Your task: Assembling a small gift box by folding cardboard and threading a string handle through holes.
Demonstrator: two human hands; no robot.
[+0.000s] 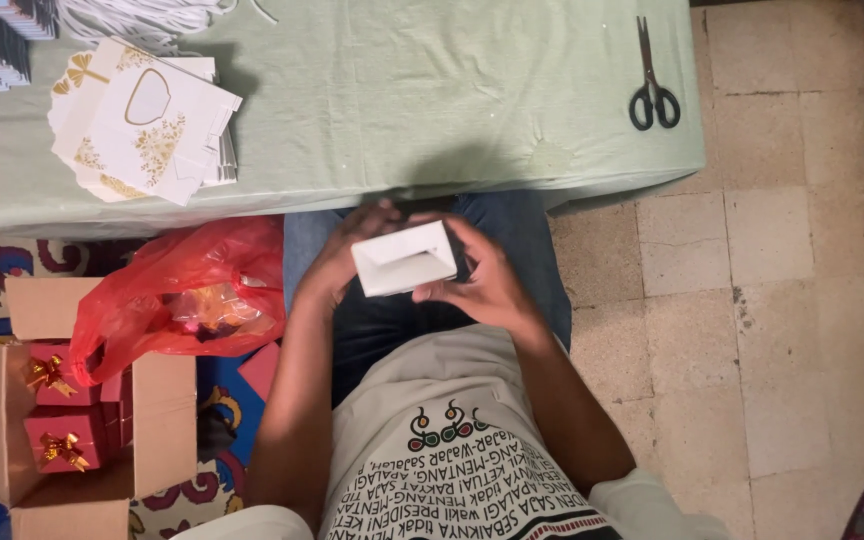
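Together, left hand (pixel 337 262) and right hand (pixel 487 285) pinch one white box (pixel 405 259); one scissors (pixel 653 82) apart.

Matt white card box (pixel 404 258); glossy red plastic bag (pixel 184 297); cloth-covered table (pixel 432 100).

I see a plain white box (pixel 405 258), a pale green desk (pixel 402 90), black scissors (pixel 653 82) at two o'clock, white-and-gold cards (pixel 142 120), a red bag (pixel 187 295), and red boxes with gold bows (pixel 62 420) at eight o'clock.
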